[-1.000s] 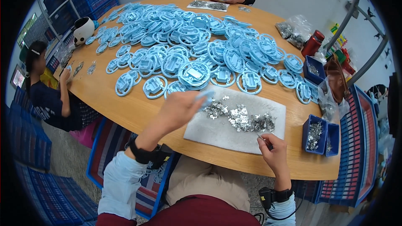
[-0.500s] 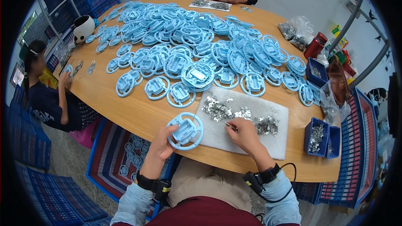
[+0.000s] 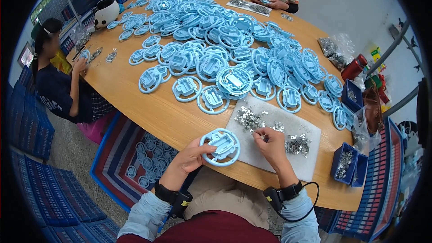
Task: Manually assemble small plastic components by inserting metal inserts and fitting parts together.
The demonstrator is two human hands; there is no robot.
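The blue plastic ring [image 3: 223, 147] is held at the near left corner of the white pad [image 3: 247, 150]. It is probably light and stiff, a little slippery because the plastic looks smooth, and its narrow rim may be fragile if bent. I judge the rim is the best place to take hold. The left hand [image 3: 189, 156] is closed on its left side, the thumb lying over it. The right hand [image 3: 271, 144], above the pad, has its fingers drawn together on a small shiny object [image 3: 252, 131]; its kind I cannot tell. Metal pieces [image 3: 248, 118] lie on the pad. Beyond it, many similar rings [image 3: 234, 81] cover the bench [image 3: 130, 90]. On the held ring I can read no writing; far left of the pad, a co-worker's dark shirt [image 3: 56, 87] bears pale lettering, not clear.
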